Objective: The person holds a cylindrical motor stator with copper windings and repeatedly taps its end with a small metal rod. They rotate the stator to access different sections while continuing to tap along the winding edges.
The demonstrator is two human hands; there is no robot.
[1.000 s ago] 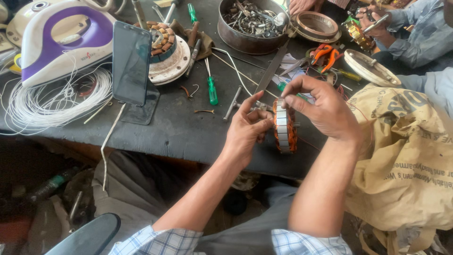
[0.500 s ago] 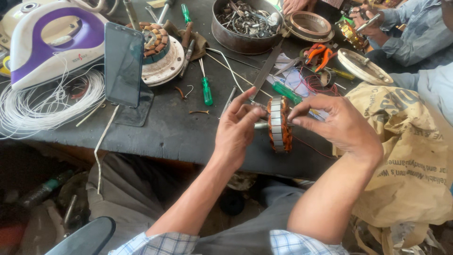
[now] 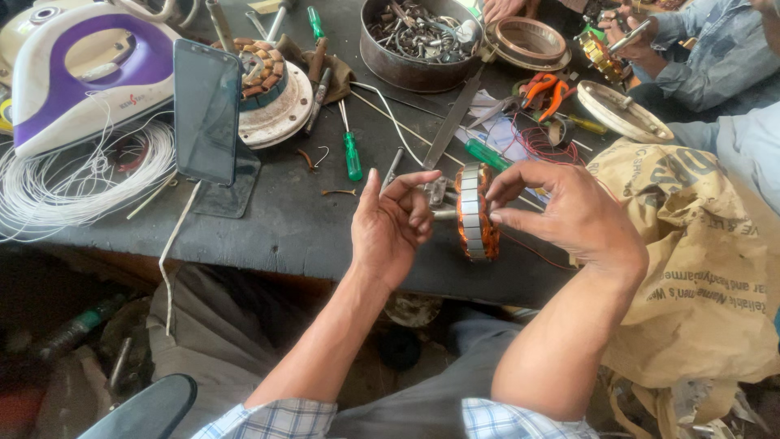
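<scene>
Motor stator (image 3: 475, 213) held on edge just above front edge of dark workbench (image 3: 284, 228), approx. centre-right of view. Right hand (image 3: 569, 215) clamped on stator rim, thumb below, forefinger over top; grip likely chosen to keep copper windings and laminated steel band facing left for access. Left hand (image 3: 394, 228) just left of stator, palm up, fingers loosely curled and partly apart, thumb raised; tips near short shaft stub at stator centre, contact w/ stub cannot be confirmed. Nothing clamped in left hand.

Surroundings, ref. stator:
- Green-handled screwdriver (image 3: 352, 154) up-left, lying flat, near.
- Long flat file (image 3: 451, 122) directly behind, angled toward metal bowl of scrap parts (image 3: 418, 36) further back.
- Orange-handled pliers (image 3: 546, 88) back-right, w/ loose red wire beside.
- Second wound stator on round plate (image 3: 272, 93) well to left-rear.
- Phone on stand (image 3: 205, 110) far left, upright, screen dark.
- White wire coil (image 3: 73, 183) and purple-white iron (image 3: 81, 69) beyond phone, far left.
- Tan printed sack (image 3: 691, 252) immediately right, under right forearm.
- Another person's hand (image 3: 634, 45) back-right, holding small tool; separate work, well apart.

Obstructions: file tip and small metal bits lying close behind stator; sack crowding right side. Space between hands otherwise free.
</scene>
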